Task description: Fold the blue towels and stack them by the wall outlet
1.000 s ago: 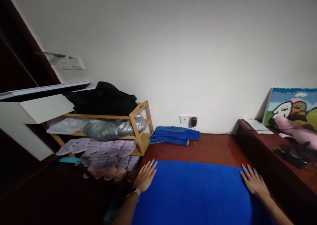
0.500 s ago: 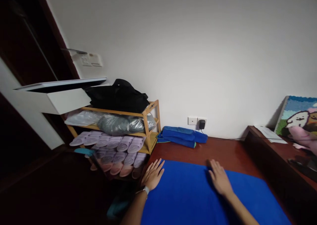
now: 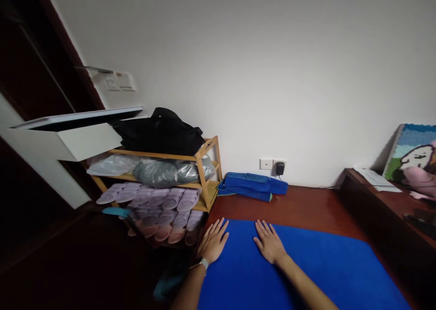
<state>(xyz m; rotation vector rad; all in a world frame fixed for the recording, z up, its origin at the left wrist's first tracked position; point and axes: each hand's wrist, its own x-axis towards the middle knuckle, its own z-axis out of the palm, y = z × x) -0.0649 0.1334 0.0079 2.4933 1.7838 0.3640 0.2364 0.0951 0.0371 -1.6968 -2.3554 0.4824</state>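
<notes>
A flat blue cloth (image 3: 327, 260) lies spread over a reddish-brown wooden surface (image 3: 306, 210). At the cloth's far left corner rests my left hand (image 3: 213, 242), palm down with its fingers stretched out; a watch band circles that wrist. My right hand (image 3: 270, 244) lies on the cloth further right, near the far edge, fingers extended and nothing held. Beyond the cloth, against the wall, sits a folded bundle of blue cloth (image 3: 248, 186).
Left stands a wooden rack (image 3: 207, 178) with a black bag (image 3: 163, 132) on top and several slippers (image 3: 173, 198) below. A plug (image 3: 279, 168) sits in the wall socket. At right, a raised ledge (image 3: 368, 198) carries papers (image 3: 376, 179) and a pink plush toy (image 3: 418, 178).
My right hand has slid left over the cloth, closer to my left hand. My left hand has stayed at the corner. The view has shifted slightly.
</notes>
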